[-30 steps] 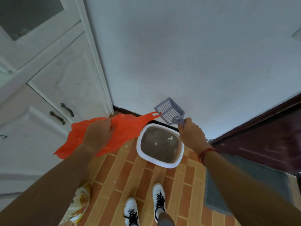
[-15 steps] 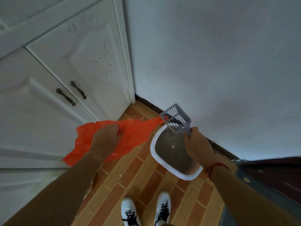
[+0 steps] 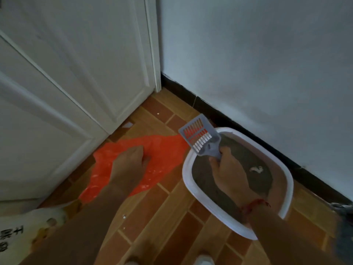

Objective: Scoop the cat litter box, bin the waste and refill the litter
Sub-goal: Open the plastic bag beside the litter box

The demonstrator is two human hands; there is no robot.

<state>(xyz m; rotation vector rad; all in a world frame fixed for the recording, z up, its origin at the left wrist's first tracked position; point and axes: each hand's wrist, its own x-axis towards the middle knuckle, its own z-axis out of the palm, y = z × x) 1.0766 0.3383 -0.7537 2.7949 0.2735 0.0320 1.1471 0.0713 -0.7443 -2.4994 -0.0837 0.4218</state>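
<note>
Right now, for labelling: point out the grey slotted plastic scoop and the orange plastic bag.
grey slotted plastic scoop (image 3: 197,137), head view, slotted blade.
orange plastic bag (image 3: 164,154), head view, flat middle.

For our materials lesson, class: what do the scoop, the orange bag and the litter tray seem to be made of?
The scoop looks like rigid grey-blue moulded plastic, matt, with even slots. The bag seems thin glossy plastic film: it creases and shines. The tray is probably smooth white plastic, given its rounded moulded rim.
</note>
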